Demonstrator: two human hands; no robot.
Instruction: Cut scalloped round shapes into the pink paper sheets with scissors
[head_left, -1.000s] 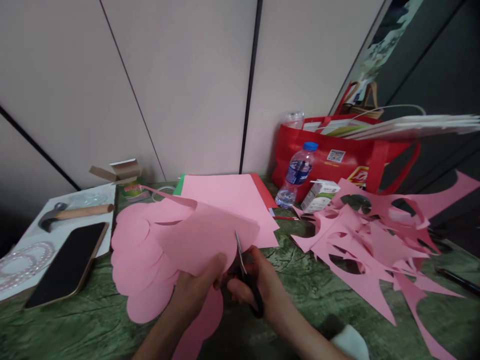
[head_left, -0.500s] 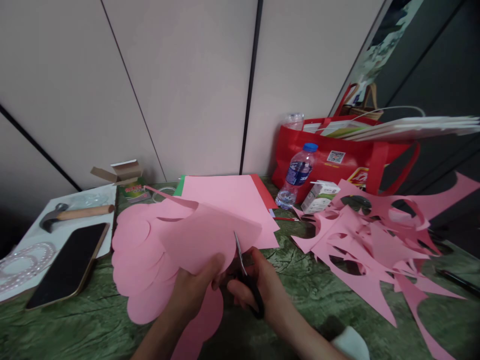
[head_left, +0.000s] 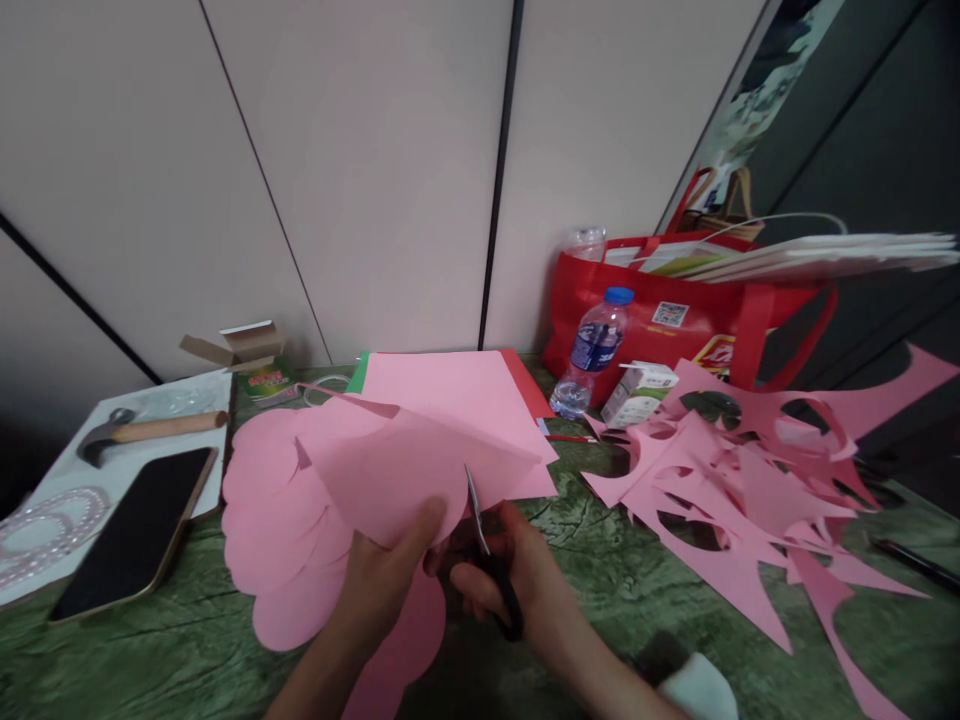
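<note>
My left hand (head_left: 397, 570) pinches a sheet of pink paper (head_left: 405, 470) by its near edge, thumb on top. My right hand (head_left: 517, 570) grips black-handled scissors (head_left: 501, 585), whose blades point away from me and lie across the paper just right of my left thumb. A curved edge runs along the cut part of the sheet. Beneath and to the left lies a spread of pink paper rounds (head_left: 277, 540), partly covered by the held sheet and my left arm. Behind it rests a stack of pink sheets (head_left: 450, 380) with green and red sheets showing at its sides.
Pink paper offcuts (head_left: 720, 490) are heaped at right. Behind them stand a small carton (head_left: 639, 395), a water bottle (head_left: 592, 350) and a red bag (head_left: 675, 310). At left are a phone (head_left: 135, 530), a hammer (head_left: 150, 428), bead strands (head_left: 56, 530) and an opened box (head_left: 266, 378).
The held paper has turned slightly, and its left corner now sticks out over the rounds. Scissors and both hands have shifted only a little to the left.
</note>
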